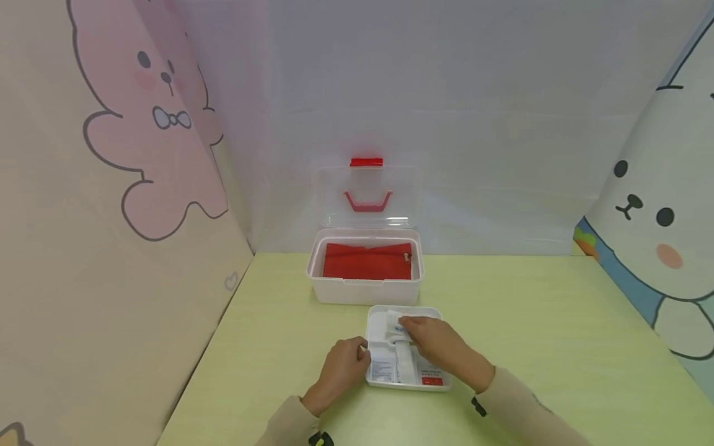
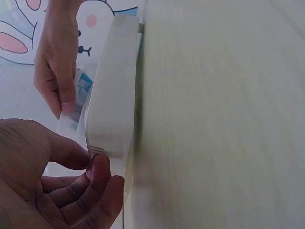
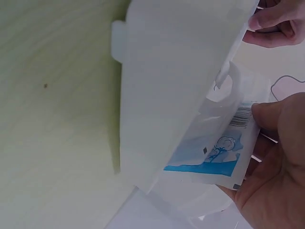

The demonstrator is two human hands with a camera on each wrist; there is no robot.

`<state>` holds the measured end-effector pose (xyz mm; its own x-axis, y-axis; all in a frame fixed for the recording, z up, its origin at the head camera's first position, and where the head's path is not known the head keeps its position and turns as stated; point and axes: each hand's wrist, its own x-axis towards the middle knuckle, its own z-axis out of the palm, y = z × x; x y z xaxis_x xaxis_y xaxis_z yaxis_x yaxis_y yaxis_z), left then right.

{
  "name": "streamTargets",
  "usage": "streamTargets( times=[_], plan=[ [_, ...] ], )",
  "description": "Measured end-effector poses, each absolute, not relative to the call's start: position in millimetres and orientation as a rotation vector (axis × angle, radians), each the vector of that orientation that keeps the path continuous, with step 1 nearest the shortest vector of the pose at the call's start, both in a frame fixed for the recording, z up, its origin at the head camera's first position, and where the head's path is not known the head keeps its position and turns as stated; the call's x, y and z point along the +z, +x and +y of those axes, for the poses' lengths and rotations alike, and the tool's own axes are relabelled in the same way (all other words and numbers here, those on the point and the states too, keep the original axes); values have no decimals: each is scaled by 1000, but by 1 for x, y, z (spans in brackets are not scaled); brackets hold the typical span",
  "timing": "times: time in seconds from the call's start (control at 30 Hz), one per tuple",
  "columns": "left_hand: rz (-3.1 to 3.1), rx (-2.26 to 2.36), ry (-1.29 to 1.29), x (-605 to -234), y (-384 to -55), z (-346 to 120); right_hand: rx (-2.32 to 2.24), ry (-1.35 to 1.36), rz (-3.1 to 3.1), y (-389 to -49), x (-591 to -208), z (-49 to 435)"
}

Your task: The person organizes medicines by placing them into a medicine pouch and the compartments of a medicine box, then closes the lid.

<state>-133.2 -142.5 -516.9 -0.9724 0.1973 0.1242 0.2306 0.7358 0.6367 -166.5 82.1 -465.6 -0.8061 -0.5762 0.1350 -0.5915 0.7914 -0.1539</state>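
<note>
A shallow white plastic case (image 1: 377, 328) lies on the table in front of me. My left hand (image 1: 343, 364) pinches its left edge, thumb and index finger meeting at the wall (image 2: 112, 95). With my right hand (image 1: 440, 344) I hold a small white packet (image 3: 228, 143) with blue print and a barcode, over the far half of the case. Thumb on one face, fingers behind it. In the near half lie a white strip (image 1: 406, 364), a packet with small print (image 1: 382, 370) and a piece with a red label (image 1: 432, 381).
Behind the case stands a larger white box (image 1: 365, 291), its clear lid (image 1: 334, 198) raised, with a red handle (image 1: 368, 207) and red latch (image 1: 366, 162). A red zipped pouch (image 1: 365, 263) lies inside. Cartoon-printed sheets hang left and right, a plain pale one at the back.
</note>
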Motion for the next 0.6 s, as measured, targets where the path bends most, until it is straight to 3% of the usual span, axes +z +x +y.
streamTargets(
  times=[0.6],
  plan=[
    [-2880, -1064, -357, -516, -134, -142, 351, 930, -3017, -173, -478, 81]
  ],
)
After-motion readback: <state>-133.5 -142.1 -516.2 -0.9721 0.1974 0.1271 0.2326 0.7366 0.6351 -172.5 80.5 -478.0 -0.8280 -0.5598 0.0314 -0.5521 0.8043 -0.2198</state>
